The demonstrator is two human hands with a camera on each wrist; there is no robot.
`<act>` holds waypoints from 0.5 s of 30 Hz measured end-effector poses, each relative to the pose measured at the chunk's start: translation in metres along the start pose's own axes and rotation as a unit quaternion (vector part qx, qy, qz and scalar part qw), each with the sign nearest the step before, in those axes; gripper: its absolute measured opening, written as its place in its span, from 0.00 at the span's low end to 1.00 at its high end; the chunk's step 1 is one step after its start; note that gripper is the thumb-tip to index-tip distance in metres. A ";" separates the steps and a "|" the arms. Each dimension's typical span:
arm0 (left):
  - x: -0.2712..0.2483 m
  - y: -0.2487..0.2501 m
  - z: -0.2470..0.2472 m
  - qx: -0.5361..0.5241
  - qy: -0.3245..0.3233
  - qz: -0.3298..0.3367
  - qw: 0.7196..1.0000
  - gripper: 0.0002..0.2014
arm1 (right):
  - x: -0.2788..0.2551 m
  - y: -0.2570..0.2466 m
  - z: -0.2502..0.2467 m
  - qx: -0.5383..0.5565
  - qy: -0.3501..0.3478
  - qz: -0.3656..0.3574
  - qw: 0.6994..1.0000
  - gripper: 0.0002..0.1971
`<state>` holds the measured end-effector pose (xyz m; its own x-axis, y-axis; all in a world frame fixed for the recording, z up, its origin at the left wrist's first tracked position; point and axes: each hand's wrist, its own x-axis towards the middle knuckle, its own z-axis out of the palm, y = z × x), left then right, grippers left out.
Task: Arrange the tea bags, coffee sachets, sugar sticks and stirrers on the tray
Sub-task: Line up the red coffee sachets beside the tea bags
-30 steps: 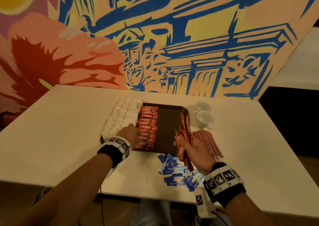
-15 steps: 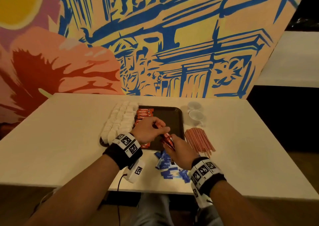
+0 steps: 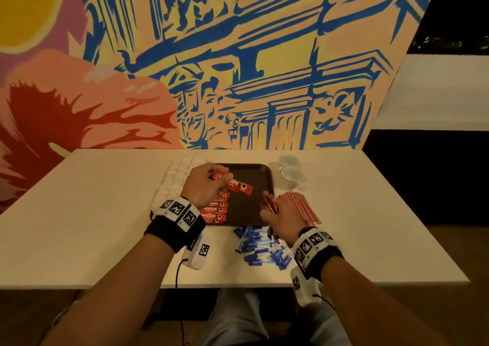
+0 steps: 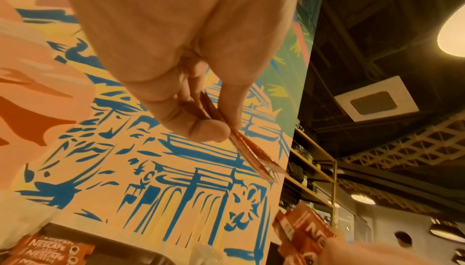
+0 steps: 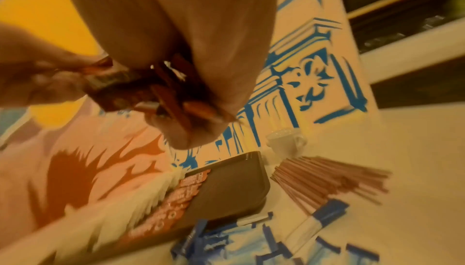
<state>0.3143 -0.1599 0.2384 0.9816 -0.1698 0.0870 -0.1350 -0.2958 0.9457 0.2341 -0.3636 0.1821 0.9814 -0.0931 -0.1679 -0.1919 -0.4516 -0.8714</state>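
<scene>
A dark brown tray (image 3: 258,169) lies on the white table with a column of red coffee sachets (image 3: 214,210) along its left side. White tea bags (image 3: 176,180) form a row just left of the tray. My left hand (image 3: 221,177) hovers over the tray and pinches one red coffee sachet (image 3: 239,186), which shows edge-on in the left wrist view (image 4: 242,146). At the tray's right edge, my right hand (image 3: 270,209) grips a bundle of red sachets (image 3: 267,202). Blue sugar sticks (image 3: 260,246) lie heaped in front of the tray. Reddish stirrers (image 3: 301,206) lie to its right.
Two white cups (image 3: 290,176) stand at the back right, past the stirrers. A painted wall panel (image 3: 238,68) rises right behind the table. The table's front edge (image 3: 238,285) runs close to the sugar sticks. In the right wrist view the tray (image 5: 234,181) and stirrers (image 5: 327,179) sit below my hand.
My left hand met the right hand, took one sachet from its bundle and lifted it back over the tray. My right hand drew back to the tray's right edge with the bundle.
</scene>
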 end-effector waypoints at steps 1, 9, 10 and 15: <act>-0.002 0.000 -0.002 -0.015 0.008 -0.001 1.000 0.07 | -0.001 -0.001 -0.003 0.061 0.017 0.009 0.998 0.05; -0.032 -0.008 0.008 -0.084 0.034 -0.032 0.995 0.07 | -0.005 -0.016 -0.011 0.418 0.009 0.035 0.908 0.08; -0.035 -0.007 0.011 -0.089 0.040 -0.034 0.995 0.08 | -0.005 -0.017 -0.011 0.443 0.002 0.026 0.896 0.09; -0.053 -0.006 0.027 -0.141 0.063 -0.049 0.987 0.07 | -0.020 -0.024 -0.008 0.507 -0.043 -0.004 0.861 0.12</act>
<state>0.2599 -0.1744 0.2199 0.9995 -0.0304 0.0124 -0.0133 -0.0288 0.9995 0.2191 -0.3582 0.2097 0.9877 -0.0078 -0.1562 -0.1252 0.5591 -0.8196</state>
